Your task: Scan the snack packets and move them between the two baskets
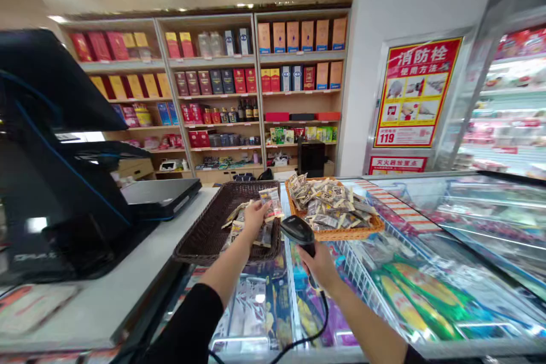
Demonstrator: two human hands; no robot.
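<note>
In the head view, my left hand (255, 217) grips a small snack packet (272, 203) by its edge, over the right side of a dark brown wicker basket (200, 233). Several similar packets (235, 217) lie in that basket below the hand. My right hand (318, 259) is wrapped round the handle of a black barcode scanner (297, 230), its head turned toward the held packet. A cable runs from the scanner down to the lower edge of the view. Just beyond the scanner, an orange wicker basket (358, 233) is heaped with snack packets (330, 202).
Both baskets rest on a glass-topped freezer (426, 182) with bagged frozen goods inside. At left stand a checkout terminal (60, 142) and a flat scale (160, 190) on a white counter (140, 264). Shelves of boxed goods (222, 82) line the back wall.
</note>
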